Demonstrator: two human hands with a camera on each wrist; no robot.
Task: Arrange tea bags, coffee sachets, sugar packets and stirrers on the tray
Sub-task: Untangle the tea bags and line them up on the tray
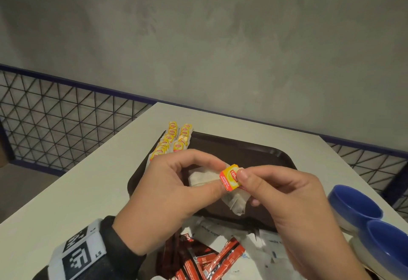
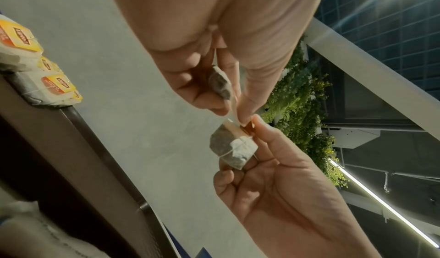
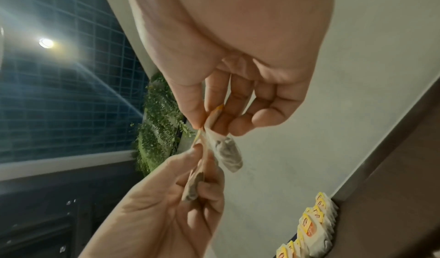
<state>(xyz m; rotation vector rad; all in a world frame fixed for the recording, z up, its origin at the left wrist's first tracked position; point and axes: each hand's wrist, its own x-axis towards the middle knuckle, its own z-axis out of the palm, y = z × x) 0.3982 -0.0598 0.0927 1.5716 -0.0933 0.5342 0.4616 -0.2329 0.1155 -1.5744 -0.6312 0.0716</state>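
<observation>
1. Your left hand [image 1: 174, 193] and right hand [image 1: 287, 200] met above the near half of the brown tray [image 1: 260, 154], each pinching part of a small clump of tea bags [image 1: 206, 177].
2. Left fingers [image 1: 212, 188]: thumb and forefinger closed on one bag; the left wrist view showed its paper folded between them. Right fingers [image 1: 242, 175]: thumb and forefinger closed on the yellow-red tag [image 1: 230, 177], with a second bag [image 2: 232, 150] hanging under them.
3. Whether the two bags were joined by string or staple could not be told.
4. Handling, as judged: bags very light, soft, thin paper that tears; the string is fine and snags. The tag is the stiffest part; take hold there or at the folded top edge, and pull gently.
5. Two rows of tea bags [image 1: 174, 139] lay along the tray's far-left edge, some overhanging the rim.
6. Red coffee sachets [image 1: 205, 257] and white sugar packets [image 1: 260, 242] lay loose on the desk [image 1: 88, 180] near you; blue bowls [image 1: 364, 213] at right.
</observation>
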